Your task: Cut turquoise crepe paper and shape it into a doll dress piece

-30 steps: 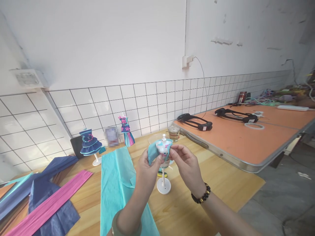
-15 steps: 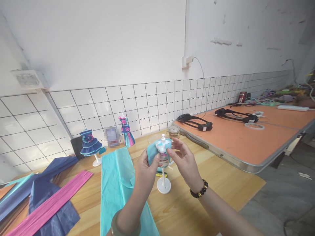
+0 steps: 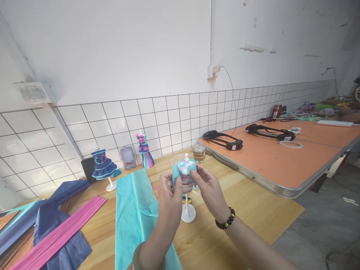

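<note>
A small white dress form (image 3: 185,168) stands upright on a thin post with a round white base (image 3: 188,213). A piece of turquoise fabric (image 3: 176,170) wraps behind and round the sides of its torso. My left hand (image 3: 171,191) grips the fabric at the form's left side, thumb at the front. On the other side my right hand (image 3: 207,183) pinches the fabric's edge between thumb and fingers. Behind the post, partly hidden, lies a yellow and black tool (image 3: 186,200). A long turquoise cloth (image 3: 131,210) lies left of my left hand.
Two dressed miniature forms, one in a blue tiered dress (image 3: 103,165) and one in a pink-blue dress (image 3: 144,150), stand by the tiled wall. A glass (image 3: 198,153) is behind my hands. Black headsets (image 3: 223,139) rest on the orange table (image 3: 264,165). A pink strip (image 3: 62,232) lies left.
My left hand has turned more upright and its fingers have curled in. The turquoise fabric on that side now sits closer round the form. My right hand has shifted slightly downward.
</note>
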Demonstrator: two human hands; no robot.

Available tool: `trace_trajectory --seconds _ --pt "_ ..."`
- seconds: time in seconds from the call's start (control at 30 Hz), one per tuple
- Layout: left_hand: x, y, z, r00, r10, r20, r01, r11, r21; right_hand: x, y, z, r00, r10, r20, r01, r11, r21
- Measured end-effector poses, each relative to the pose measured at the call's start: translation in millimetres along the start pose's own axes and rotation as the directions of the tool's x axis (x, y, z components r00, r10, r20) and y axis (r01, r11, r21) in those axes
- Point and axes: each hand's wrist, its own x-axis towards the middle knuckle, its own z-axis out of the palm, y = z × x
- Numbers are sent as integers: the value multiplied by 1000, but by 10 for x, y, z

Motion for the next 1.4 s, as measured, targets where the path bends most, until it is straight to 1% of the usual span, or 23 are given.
trace_trajectory --seconds 0.1,0.17,0.2,0.27,0.33,0.43,0.57,0.67,0.77,1.0,1.13,1.23,1.33,1.4 --pt "-3 11 -7 998 51 24 -53 996 71 -9 -2 18 1000 -3 -11 3 1000 -8" --pt "-2 13 -19 994 111 2 -109 979 170 -18 -4 32 1000 2 -5 -2 1000 -4" --pt "0 11 -26 987 160 -18 -151 961 232 -22 -6 39 1000 6 -2 -6 1000 1" --pt "10 -3 -45 960 276 -45 -241 899 366 -31 -8 50 1000 12 -3 -12 1000 13" --pt "25 -28 -65 930 365 -35 -306 824 476 -38 -4 57 1000 12 -15 -11 1000 15" --pt "47 -86 -92 900 436 26 -371 730 574 -42 9 65 999 6 -32 -5 1000 9" --pt "61 -164 -107 839 520 158 -483 579 657 -44 22 80 999 4 -32 -3 1000 15" --pt "60 -191 -103 797 557 235 -540 483 689 -49 17 96 999 8 -33 -8 1000 18" --pt "60 -199 -94 761 583 283 -578 414 703 -57 11 112 999 10 -37 -9 1000 28" --pt "82 -264 -101 670 665 330 -657 323 682 -54 59 116 998 -9 -66 10 1000 23" --pt "79 -288 -100 640 682 355 -671 270 690 -55 74 114 997 -2 -82 3 1000 22" --pt "79 -292 -99 632 687 358 -671 256 695 -66 61 120 996 10 -85 -10 1000 9" --pt "90 -294 -103 624 687 373 -676 235 698 -81 42 127 996 8 -87 -12 999 -45" --pt "101 -295 -107 609 692 388 -681 206 703 -90 35 129 996 -21 -84 13 995 -100"
